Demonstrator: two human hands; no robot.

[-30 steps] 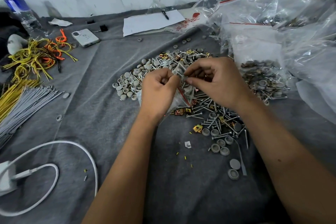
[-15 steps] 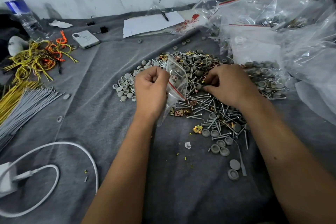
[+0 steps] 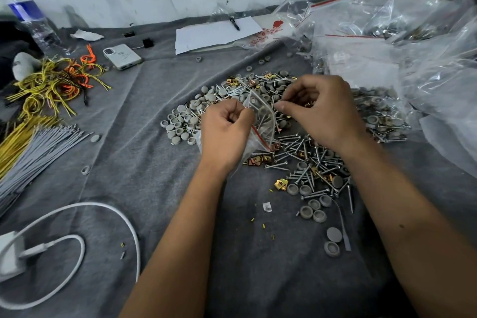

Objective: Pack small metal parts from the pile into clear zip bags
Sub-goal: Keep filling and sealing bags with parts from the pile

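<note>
A pile of screws, grey caps and gold clips [image 3: 304,160] lies spread over the grey cloth [image 3: 144,152]. My left hand [image 3: 224,131] pinches the rim of a small clear zip bag [image 3: 262,121] with a red seal line, holding its mouth open above the pile. My right hand [image 3: 322,108] hovers at the bag's mouth with thumb and fingers pinched together on small metal parts; what exactly sits in the fingers is too small to make out.
Large clear bags of packed parts [image 3: 387,41] crowd the right and back. White paper with a pen [image 3: 214,33], a phone [image 3: 122,56], a water bottle [image 3: 33,26], yellow and orange ties [image 3: 51,82], grey ties [image 3: 33,152] and a white charger cable [image 3: 77,240] lie to the left.
My right hand lifted from the pile, where it was picking parts, up to the bag's mouth. My left hand keeps holding the bag, shifted slightly.
</note>
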